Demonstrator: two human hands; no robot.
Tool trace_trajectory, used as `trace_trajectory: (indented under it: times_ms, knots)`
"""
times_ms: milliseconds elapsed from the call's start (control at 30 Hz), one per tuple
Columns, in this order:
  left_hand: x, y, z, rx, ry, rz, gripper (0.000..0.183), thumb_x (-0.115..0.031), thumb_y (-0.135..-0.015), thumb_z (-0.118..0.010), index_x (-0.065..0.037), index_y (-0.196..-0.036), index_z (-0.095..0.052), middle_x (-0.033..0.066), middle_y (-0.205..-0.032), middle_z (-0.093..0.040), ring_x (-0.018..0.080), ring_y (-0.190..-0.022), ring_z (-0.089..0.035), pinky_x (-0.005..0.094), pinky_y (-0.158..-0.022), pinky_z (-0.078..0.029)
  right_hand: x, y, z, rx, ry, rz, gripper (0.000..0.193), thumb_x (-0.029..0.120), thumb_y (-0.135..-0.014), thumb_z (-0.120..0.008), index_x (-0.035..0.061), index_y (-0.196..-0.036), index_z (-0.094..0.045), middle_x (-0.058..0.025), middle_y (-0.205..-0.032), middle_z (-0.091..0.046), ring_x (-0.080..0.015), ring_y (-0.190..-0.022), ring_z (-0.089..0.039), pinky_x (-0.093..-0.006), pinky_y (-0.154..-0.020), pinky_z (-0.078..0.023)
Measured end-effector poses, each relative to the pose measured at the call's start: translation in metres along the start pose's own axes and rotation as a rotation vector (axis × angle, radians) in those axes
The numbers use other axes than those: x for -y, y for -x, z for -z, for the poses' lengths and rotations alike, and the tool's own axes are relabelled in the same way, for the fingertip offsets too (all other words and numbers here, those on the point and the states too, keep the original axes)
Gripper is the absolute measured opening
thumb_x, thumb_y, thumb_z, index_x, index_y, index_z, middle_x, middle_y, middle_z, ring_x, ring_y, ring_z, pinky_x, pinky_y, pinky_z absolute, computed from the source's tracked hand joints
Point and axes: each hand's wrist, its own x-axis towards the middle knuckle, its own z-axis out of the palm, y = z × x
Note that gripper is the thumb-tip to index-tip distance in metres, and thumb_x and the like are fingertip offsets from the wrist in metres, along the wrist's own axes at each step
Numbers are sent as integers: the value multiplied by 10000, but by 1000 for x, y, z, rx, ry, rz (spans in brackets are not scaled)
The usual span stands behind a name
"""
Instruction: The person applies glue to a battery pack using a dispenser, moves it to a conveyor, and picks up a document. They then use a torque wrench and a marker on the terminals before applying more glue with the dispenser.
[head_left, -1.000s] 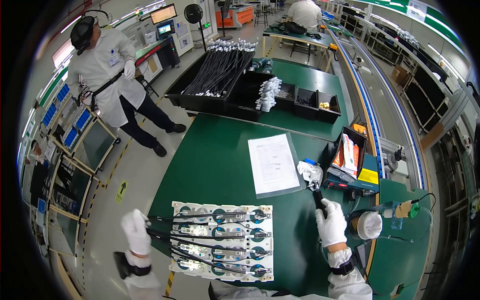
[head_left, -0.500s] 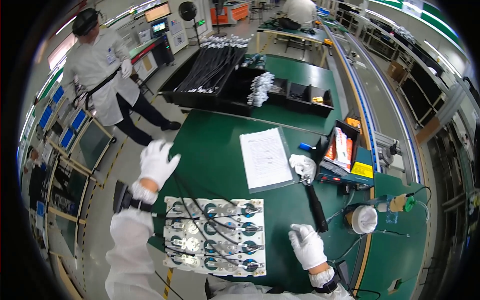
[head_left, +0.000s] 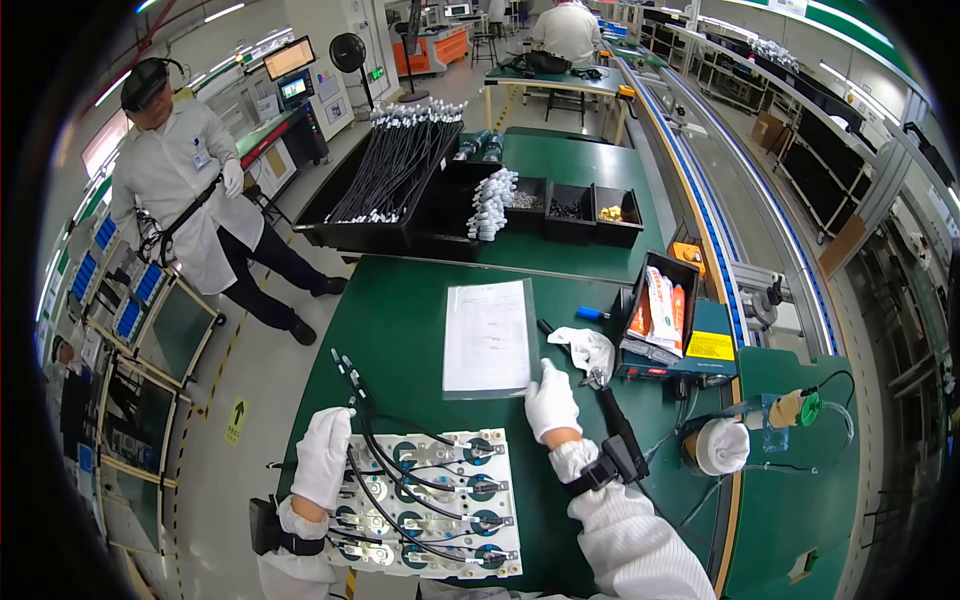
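Observation:
Low on the green bench lies a white plate-like assembly (head_left: 420,560) with round blue-green openings and metal bars. Several black cables (head_left: 375,440) are attached along its right side, and some of their free ends stand up past its far edge. My left hand (head_left: 322,460), white-gloved, is at the plate's far left corner, its fingers closed on one black cable. My right hand (head_left: 552,402), also gloved, is open and holds nothing. It hovers by the lower right corner of a sleeved paper sheet (head_left: 488,338), left of a black-handled tool (head_left: 622,425) and a crumpled white cloth (head_left: 588,350).
Behind, a large black bin (head_left: 325,236) holds bundled cables beside small parts trays (head_left: 570,203). A box of packets (head_left: 658,310) sits on a teal device (head_left: 712,322). A white-lined cup (head_left: 722,446) stands right. A person in a white coat (head_left: 190,165) stands far left.
My left hand has come down toward me and closed at the cables, whose free ends now stand upright. My right hand has moved forward to the sheet's corner. The view has shifted.

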Motion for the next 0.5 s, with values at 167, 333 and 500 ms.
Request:
trace_trajectory:
  times_ms: [167, 333, 500]
  knots:
    - [-11, -4, 6, -18, -13, 10, 284, -249, -975, -460, -17, -1009, -621, 149, -1013, -605, 320, -922, -605, 364, -810, -480, -6, -23, -12, -167, 181, 139, 426, 4, -821, -450, 87, -1235, -506, -163, -1203, -502, -347, -1007, -586, -444, -806, -499]
    - [-11, 4, 13, -20, -91, 7, 241, -232, -954, -489, -51, -1042, -622, 142, -1031, -600, 322, -916, -604, 380, -787, -511, -13, -86, 3, -213, 248, 94, 173, 169, -818, -554, 177, -844, -724, -106, -780, -670, -275, -762, -646, -380, -681, -500]
    - [12, 8, -3, 18, -472, -347, 318, -162, -907, -517, -113, -1221, -519, 70, -1011, -579, 226, -928, -592, 341, -685, -539, -30, -78, 24, -176, 337, 94, 174, 67, -781, -550, 119, -894, -672, -161, -841, -662, -344, -767, -634, -438, -700, -502]
